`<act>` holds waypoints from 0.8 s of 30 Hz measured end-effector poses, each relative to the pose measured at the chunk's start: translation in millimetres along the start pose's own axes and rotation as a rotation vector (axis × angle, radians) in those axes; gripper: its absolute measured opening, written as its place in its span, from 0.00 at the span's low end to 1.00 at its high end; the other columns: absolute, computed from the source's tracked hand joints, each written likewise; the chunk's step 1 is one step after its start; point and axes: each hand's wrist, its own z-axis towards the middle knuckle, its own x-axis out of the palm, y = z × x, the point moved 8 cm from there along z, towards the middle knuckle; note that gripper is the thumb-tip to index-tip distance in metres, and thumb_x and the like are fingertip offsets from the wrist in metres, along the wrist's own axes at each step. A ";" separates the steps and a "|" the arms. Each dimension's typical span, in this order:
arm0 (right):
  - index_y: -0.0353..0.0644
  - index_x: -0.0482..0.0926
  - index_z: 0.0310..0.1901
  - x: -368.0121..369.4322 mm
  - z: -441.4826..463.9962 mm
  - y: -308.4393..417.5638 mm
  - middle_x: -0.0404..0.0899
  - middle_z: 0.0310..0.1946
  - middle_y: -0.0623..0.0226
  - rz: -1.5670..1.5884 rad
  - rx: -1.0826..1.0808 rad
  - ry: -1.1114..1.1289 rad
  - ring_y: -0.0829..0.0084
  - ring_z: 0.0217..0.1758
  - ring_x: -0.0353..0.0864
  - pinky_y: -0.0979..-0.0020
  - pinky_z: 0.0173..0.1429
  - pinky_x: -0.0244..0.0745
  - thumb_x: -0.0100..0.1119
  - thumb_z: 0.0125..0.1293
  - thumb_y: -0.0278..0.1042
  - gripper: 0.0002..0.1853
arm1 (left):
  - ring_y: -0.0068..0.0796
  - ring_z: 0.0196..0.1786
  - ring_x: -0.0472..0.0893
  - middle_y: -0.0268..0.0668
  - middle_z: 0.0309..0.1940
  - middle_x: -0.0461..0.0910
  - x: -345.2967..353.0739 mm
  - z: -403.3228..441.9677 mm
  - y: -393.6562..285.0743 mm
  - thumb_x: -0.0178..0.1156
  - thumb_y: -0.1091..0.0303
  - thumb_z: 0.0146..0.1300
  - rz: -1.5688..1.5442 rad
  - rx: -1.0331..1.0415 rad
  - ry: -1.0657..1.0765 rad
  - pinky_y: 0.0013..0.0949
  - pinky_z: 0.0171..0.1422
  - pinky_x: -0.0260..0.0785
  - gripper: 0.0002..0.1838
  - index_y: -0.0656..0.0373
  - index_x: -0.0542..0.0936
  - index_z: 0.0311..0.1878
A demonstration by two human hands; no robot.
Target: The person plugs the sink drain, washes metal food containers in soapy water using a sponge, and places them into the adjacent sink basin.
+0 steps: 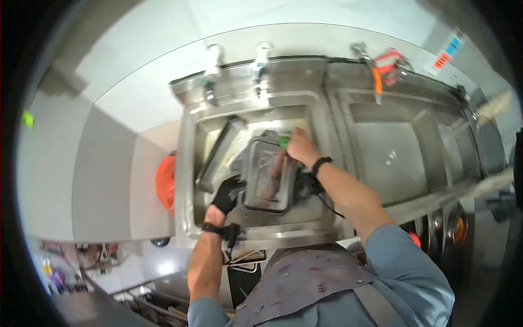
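Note:
Over the left sink basin (pixel 190 163), a clear rectangular container (pixel 266 174) with a dark rim is held tilted. My left hand (pixel 227 194), in a black glove, grips its left edge. At its upper right, my bare right hand (pixel 301 146) is closed around a green thing (pixel 284 141), probably a scrubber, mostly hidden by the fingers. A long dark-rimmed tray (pixel 220 154) leans in the basin, left of the container. Whitish, foamy-looking water (pixel 239 143) shows between them.
Two taps (pixel 213 62) (pixel 262 62) rise behind the left basin. A second basin (pixel 389 155) lies to the right, with an orange-tipped tap (pixel 377 82) and a red-and-white cloth (pixel 388 64) behind it. An orange bag (pixel 165 184) is at the left.

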 end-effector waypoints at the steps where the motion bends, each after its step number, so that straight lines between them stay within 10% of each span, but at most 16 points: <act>1: 0.30 0.82 0.47 -26.9 -4.8 15.3 0.73 0.57 0.41 -0.012 0.029 -0.017 0.44 0.59 0.77 0.49 0.61 0.77 0.58 0.66 0.40 0.19 | 0.54 0.62 0.79 0.50 0.56 0.83 0.5 -0.5 7.6 0.58 0.79 0.55 -0.011 0.031 -0.001 0.46 0.70 0.70 0.21 0.55 0.86 0.53; 5: 0.34 0.83 0.40 -43.4 -1.4 43.1 0.80 0.40 0.46 0.022 -0.376 -0.021 0.51 0.49 0.82 0.53 0.54 0.77 0.61 0.65 0.49 0.21 | 0.25 0.48 0.82 0.38 0.47 0.85 12.7 4.9 43.9 0.61 0.74 0.67 -1.180 -0.772 -0.191 0.31 0.58 0.74 0.13 0.65 0.83 0.53; 7: 0.33 0.81 0.38 -76.3 -29.0 58.6 0.81 0.35 0.48 0.524 -0.114 0.224 0.51 0.46 0.83 0.57 0.47 0.77 0.62 0.67 0.53 0.24 | 0.25 0.46 0.82 0.38 0.43 0.85 -6.6 12.9 41.9 0.64 0.70 0.66 -0.916 -0.620 -0.169 0.28 0.54 0.74 0.11 0.66 0.84 0.48; 14: 0.34 0.71 0.26 -148.2 -60.0 73.0 0.59 0.19 0.71 0.566 -0.207 0.243 0.79 0.27 0.60 0.67 0.31 0.56 0.63 0.71 0.52 0.27 | 0.32 0.53 0.83 0.43 0.50 0.86 -59.8 74.6 -19.4 0.58 0.75 0.68 -0.293 -0.185 -0.191 0.32 0.61 0.74 0.13 0.64 0.86 0.52; 15: 0.34 0.71 0.26 -158.4 -68.0 77.9 0.59 0.19 0.71 0.572 -0.226 0.245 0.79 0.27 0.60 0.67 0.31 0.56 0.63 0.71 0.52 0.27 | 0.46 0.58 0.82 0.48 0.54 0.84 -50.7 77.5 -7.2 0.63 0.80 0.58 -0.416 -0.218 -0.202 0.41 0.66 0.73 0.22 0.59 0.83 0.57; 21: 0.34 0.72 0.29 -193.7 -95.0 60.4 0.59 0.21 0.73 0.552 -0.212 0.095 0.78 0.27 0.60 0.68 0.32 0.58 0.60 0.72 0.48 0.23 | 0.41 0.51 0.83 0.44 0.46 0.85 -30.0 96.5 -5.5 0.70 0.66 0.63 -0.555 -0.254 -0.342 0.41 0.57 0.78 0.20 0.58 0.81 0.57; 23: 0.35 0.73 0.30 -220.2 -112.2 57.2 0.62 0.23 0.75 0.602 -0.129 -0.029 0.80 0.30 0.61 0.70 0.34 0.60 0.61 0.72 0.47 0.21 | 0.36 0.45 0.83 0.37 0.41 0.83 23.4 94.7 28.4 0.68 0.58 0.67 -1.486 -0.787 -0.303 0.40 0.48 0.79 0.16 0.55 0.82 0.53; 24: 0.35 0.74 0.32 -231.8 -118.0 45.4 0.65 0.24 0.76 0.568 -0.067 -0.096 0.81 0.31 0.62 0.71 0.35 0.61 0.60 0.73 0.44 0.19 | 0.34 0.42 0.83 0.35 0.40 0.83 27.0 88.8 38.5 0.67 0.55 0.67 -1.390 -0.822 -0.323 0.40 0.46 0.78 0.15 0.53 0.82 0.51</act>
